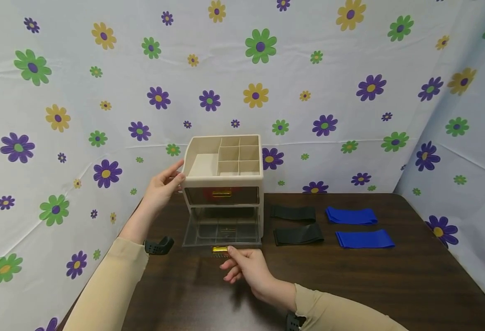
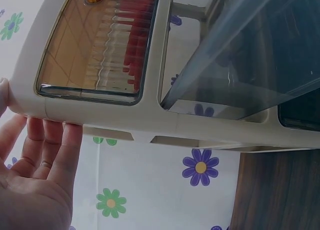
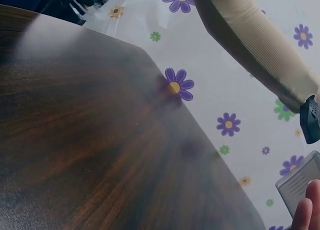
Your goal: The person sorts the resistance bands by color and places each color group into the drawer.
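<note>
Drawer organizer point(image 1: 222, 178) between both hands point(image 1: 162, 186) point(image 1: 251, 271)

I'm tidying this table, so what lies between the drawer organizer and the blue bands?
Two black bands, one behind the other, beside the drawer organizer, in the head view.

We see a dark brown wood-grain surface point(image 1: 329, 285). Toward its back we have a cream drawer organizer point(image 1: 222, 179), two flat black bands point(image 1: 298, 234) just to its right, and two flat blue bands point(image 1: 364, 239) farther right.
</note>
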The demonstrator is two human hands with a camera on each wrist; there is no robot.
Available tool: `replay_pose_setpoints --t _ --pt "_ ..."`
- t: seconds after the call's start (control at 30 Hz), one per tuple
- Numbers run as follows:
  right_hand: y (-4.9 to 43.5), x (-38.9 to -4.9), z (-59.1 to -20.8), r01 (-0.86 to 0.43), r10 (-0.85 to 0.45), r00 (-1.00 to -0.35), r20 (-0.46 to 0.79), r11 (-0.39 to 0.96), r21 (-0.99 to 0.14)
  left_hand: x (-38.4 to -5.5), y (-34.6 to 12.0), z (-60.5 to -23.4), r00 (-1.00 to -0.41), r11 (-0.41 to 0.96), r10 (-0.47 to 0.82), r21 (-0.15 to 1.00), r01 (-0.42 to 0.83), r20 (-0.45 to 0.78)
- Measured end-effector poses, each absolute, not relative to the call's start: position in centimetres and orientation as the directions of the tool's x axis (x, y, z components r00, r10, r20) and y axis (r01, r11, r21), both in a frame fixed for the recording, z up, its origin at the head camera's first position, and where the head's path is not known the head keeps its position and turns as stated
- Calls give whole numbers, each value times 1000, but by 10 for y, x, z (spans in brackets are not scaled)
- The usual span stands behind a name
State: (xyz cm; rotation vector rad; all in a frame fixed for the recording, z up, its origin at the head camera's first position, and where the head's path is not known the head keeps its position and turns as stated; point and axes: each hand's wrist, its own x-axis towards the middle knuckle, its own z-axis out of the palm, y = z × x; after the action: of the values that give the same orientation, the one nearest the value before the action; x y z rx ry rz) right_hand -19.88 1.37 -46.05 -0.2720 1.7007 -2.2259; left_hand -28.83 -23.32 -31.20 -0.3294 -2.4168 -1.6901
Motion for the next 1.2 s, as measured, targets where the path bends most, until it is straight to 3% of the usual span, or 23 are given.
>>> replay_pose_setpoints --t 0.77,1.2 --pt "17 -185 -464 153 -410 -911 -46 -231 -961 -310 -245 -334 -955 301 78 907 296 286" --pt "82 -193 -478 99 -414 -909 -46 -108 -989 -289 -232 -313 -959 294 80 912 285 273"
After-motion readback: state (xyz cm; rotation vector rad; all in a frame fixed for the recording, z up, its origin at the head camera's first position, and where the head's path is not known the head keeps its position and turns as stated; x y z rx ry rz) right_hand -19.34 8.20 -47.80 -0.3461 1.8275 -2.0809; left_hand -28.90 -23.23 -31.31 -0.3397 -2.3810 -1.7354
